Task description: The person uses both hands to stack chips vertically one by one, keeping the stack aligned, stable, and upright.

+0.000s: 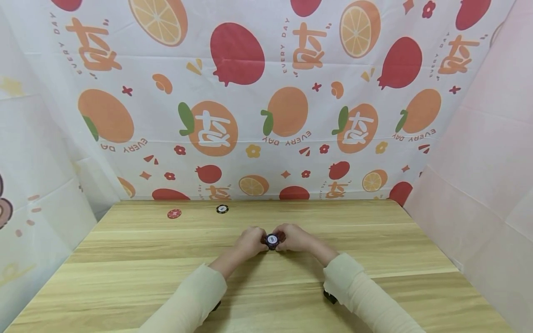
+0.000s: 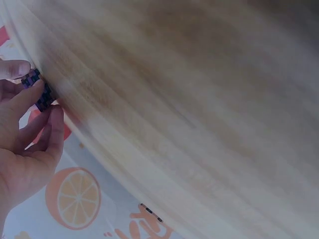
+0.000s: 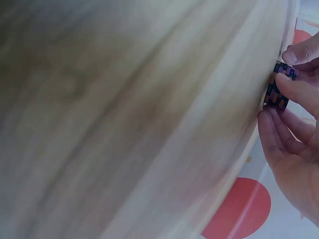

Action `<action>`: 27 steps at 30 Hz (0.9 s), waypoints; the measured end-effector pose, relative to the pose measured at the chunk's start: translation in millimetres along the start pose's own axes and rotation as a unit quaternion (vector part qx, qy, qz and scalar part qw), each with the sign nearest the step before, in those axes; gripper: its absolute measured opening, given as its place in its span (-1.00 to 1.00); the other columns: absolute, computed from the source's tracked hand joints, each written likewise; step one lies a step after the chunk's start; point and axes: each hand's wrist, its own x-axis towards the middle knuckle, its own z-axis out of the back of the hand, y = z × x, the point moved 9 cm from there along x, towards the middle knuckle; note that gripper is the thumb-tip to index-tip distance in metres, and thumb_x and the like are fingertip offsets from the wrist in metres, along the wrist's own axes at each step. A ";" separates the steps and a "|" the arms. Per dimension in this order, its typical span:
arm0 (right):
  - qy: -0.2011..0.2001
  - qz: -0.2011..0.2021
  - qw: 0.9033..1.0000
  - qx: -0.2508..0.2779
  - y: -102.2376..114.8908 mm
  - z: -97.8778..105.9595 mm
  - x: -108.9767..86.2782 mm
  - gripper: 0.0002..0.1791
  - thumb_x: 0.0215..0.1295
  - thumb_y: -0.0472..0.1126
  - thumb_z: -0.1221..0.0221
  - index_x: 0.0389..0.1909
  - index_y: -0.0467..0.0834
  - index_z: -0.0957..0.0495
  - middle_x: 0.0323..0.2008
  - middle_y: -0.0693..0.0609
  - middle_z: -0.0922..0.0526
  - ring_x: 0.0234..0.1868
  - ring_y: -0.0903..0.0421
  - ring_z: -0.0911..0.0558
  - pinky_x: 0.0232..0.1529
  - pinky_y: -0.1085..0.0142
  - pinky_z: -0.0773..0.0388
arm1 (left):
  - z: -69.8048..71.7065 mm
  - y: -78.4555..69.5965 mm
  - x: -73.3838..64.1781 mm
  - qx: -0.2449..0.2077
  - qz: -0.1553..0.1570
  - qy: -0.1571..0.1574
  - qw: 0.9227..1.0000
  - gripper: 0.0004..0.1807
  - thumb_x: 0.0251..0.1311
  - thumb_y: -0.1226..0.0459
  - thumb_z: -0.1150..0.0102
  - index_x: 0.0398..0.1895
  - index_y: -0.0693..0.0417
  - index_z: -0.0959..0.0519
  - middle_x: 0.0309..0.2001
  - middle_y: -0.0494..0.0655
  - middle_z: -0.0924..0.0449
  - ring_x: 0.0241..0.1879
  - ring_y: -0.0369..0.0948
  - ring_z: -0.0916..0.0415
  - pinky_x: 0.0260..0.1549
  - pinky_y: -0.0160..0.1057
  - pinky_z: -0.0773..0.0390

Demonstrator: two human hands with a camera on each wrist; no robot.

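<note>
A short stack of dark poker chips (image 1: pixel 272 240) stands near the middle of the wooden table, its top chip showing a white centre. From the left, my left hand (image 1: pixel 251 241) grips it with thumb and fingers; from the right, my right hand (image 1: pixel 294 238) holds the opposite side. Black, purple and orange edge marks show on the stack (image 3: pixel 277 92) in the right wrist view. The left thumb (image 2: pixel 31 97) presses its side in the left wrist view. Whether the stack's underside touches the table cannot be told.
A red poker chip (image 1: pixel 174 213) and a black poker chip (image 1: pixel 222 209) lie flat and apart near the table's back edge, left of the hands. Behind the wooden table (image 1: pixel 125 273) hangs a fruit-printed cloth (image 1: pixel 258 111). Pale cloths hang at both sides.
</note>
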 end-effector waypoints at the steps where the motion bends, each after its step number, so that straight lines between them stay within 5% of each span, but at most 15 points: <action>1: -0.001 -0.001 1.000 -0.003 0.0 -0.3 0.2 -0.64 -0.03 -0.34 -0.35 -0.15 -0.27 -0.53 -0.32 0.06 -0.55 -0.29 0.20 -0.51 -0.27 0.38 -0.44 | -0.6 0.4 0.2 0.002 0.002 0.000 1.000 -0.83 -0.14 0.39 -0.39 -0.53 0.24 -0.56 -0.54 -0.11 -0.45 -0.50 -0.23 -0.38 -0.47 -0.28 -0.42; 21: -0.004 -0.006 1.000 -0.026 2.1 -0.2 -0.2 -0.61 -0.05 -0.31 -0.36 -0.14 -0.26 -0.53 -0.28 0.02 -0.55 -0.26 0.16 -0.50 -0.21 0.33 -0.43 | -0.5 2.0 -0.1 -0.008 0.000 0.000 1.000 -0.83 -0.16 0.42 -0.39 -0.53 0.27 -0.55 -0.53 -0.07 -0.44 -0.47 -0.20 -0.40 -0.43 -0.22 -0.45; 24: 0.003 -0.012 0.999 -0.031 3.0 -0.9 0.6 -0.53 -0.05 -0.24 -0.38 -0.08 -0.26 -0.50 -0.25 0.02 -0.54 -0.22 0.17 -0.50 -0.18 0.34 -0.43 | -3.3 14.3 4.1 -0.008 -0.030 -0.010 0.999 -0.83 -0.18 0.39 -0.38 -0.55 0.22 -0.54 -0.53 -0.09 -0.42 -0.49 -0.21 -0.39 -0.45 -0.25 -0.45; 27: 0.011 -0.010 0.999 -0.042 6.3 -1.8 1.8 -0.46 -0.05 -0.20 -0.38 -0.01 -0.25 -0.47 -0.21 0.01 -0.53 -0.19 0.16 -0.50 -0.14 0.33 -0.42 | 7.1 27.5 5.8 -0.001 -0.021 -0.014 1.000 -0.85 -0.20 0.40 -0.33 -0.53 0.24 -0.54 -0.51 -0.06 -0.44 -0.46 -0.17 -0.42 -0.40 -0.22 -0.47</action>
